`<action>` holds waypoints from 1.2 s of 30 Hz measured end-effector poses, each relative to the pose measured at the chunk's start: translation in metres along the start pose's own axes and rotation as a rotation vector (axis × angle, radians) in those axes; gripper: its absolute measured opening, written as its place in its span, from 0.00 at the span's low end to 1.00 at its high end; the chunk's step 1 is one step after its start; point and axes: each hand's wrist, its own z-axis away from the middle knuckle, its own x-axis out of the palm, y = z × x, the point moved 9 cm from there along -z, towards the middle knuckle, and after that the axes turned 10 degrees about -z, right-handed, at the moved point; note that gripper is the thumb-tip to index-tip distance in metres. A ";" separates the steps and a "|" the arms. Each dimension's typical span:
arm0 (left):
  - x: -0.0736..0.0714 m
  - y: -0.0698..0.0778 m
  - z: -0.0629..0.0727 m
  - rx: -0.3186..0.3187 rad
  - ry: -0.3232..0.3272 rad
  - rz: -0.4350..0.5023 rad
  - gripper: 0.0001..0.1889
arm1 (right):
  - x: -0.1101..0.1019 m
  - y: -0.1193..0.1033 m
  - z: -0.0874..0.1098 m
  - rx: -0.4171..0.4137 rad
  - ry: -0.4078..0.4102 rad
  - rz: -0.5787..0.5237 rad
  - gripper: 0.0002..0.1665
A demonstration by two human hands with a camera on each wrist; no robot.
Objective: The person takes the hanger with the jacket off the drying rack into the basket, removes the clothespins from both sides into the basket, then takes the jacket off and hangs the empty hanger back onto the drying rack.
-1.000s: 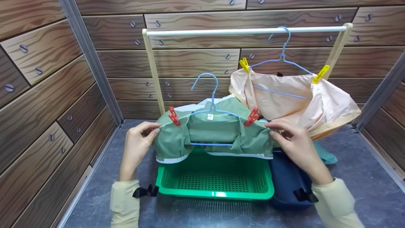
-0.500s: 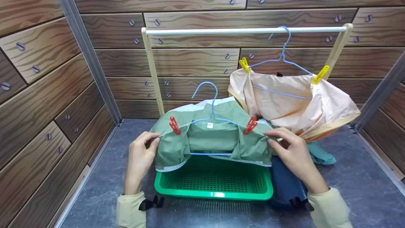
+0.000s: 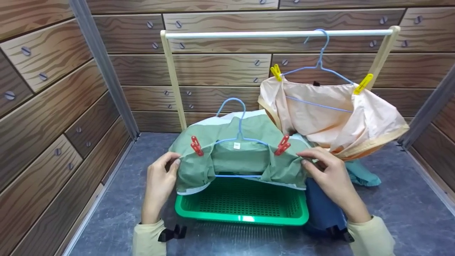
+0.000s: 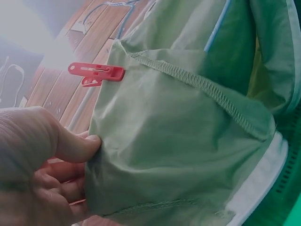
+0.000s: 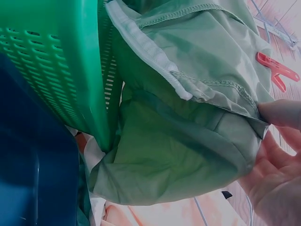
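A green garment (image 3: 241, 161) with white trim spreads over the back of a green basket (image 3: 245, 218). A blue wire hanger (image 3: 240, 124) sits inside its neckline, its hook upright and free. Red clothespins (image 3: 282, 145) clip the garment on each side of the neck. My left hand (image 3: 160, 183) pinches the cloth at the left, outside that side's clothespin, with the thumb (image 4: 82, 147) lying on top of the cloth. At the opposite edge my right hand (image 3: 332, 174) pinches the fabric between thumb and fingers. Inside the garment, the lower bar of the hanger shows.
Behind stands a rack with a white rail (image 3: 241, 35). A peach garment (image 3: 316, 117) hangs from it on another hanger, held by yellow clothespins (image 3: 363, 84). A blue bin (image 3: 321, 208) stands right of the basket, with teal cloth (image 3: 364, 175) behind it.
Both hands have lowered the garment and its hanger toward the basket, mostly in the first half second. The pinch at each edge stays the same. The peach garment hangs as before.
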 end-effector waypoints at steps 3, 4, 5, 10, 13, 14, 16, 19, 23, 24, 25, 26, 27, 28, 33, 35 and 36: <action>0.004 -0.001 0.001 0.001 0.000 0.030 0.06 | -0.002 0.016 0.003 0.007 0.003 0.032 0.16; 0.006 -0.002 0.000 0.005 0.003 0.035 0.06 | -0.003 0.022 0.003 0.009 0.002 0.040 0.17; 0.006 -0.002 0.000 0.007 0.009 0.039 0.06 | -0.003 0.026 0.003 0.011 -0.002 0.046 0.17; 0.006 -0.005 0.002 0.005 0.036 0.034 0.06 | -0.001 0.030 0.001 0.026 -0.044 0.076 0.16; 0.006 -0.005 0.001 0.009 0.038 0.025 0.06 | -0.002 0.026 -0.004 0.009 -0.058 0.122 0.15; 0.006 -0.004 0.001 0.013 0.037 0.023 0.05 | -0.003 0.024 -0.007 0.001 -0.059 0.140 0.14; 0.006 -0.003 0.000 0.019 0.035 0.026 0.05 | -0.002 0.018 -0.013 -0.026 -0.066 0.177 0.14; 0.006 -0.002 0.001 0.028 0.032 0.030 0.05 | 0.003 0.009 -0.025 -0.047 -0.103 0.178 0.19; 0.005 -0.002 0.003 0.034 0.035 0.019 0.06 | 0.018 0.001 -0.039 -0.028 -0.207 0.146 0.24; 0.005 -0.003 0.004 0.033 0.034 0.017 0.06 | 0.021 0.000 -0.042 -0.021 -0.229 0.147 0.24; 0.005 -0.003 0.004 0.033 0.033 0.015 0.06 | 0.024 -0.001 -0.043 -0.016 -0.249 0.153 0.24; 0.005 -0.003 0.004 0.030 0.031 0.016 0.06 | 0.026 -0.001 -0.045 -0.013 -0.264 0.156 0.23; 0.005 -0.004 0.004 0.030 0.029 0.014 0.06 | 0.027 -0.002 -0.045 -0.007 -0.273 0.156 0.23; 0.005 -0.003 0.003 0.032 0.029 0.014 0.06 | 0.028 -0.002 -0.046 -0.004 -0.278 0.158 0.22; 0.002 -0.003 0.002 0.037 0.028 0.021 0.05 | 0.026 -0.007 -0.046 -0.022 -0.242 0.121 0.16; 0.001 -0.003 0.003 0.030 0.025 0.030 0.06 | 0.024 -0.011 -0.046 -0.042 -0.208 0.101 0.13; 0.000 -0.004 0.003 0.027 0.024 0.033 0.06 | 0.023 -0.014 -0.046 -0.056 -0.186 0.096 0.12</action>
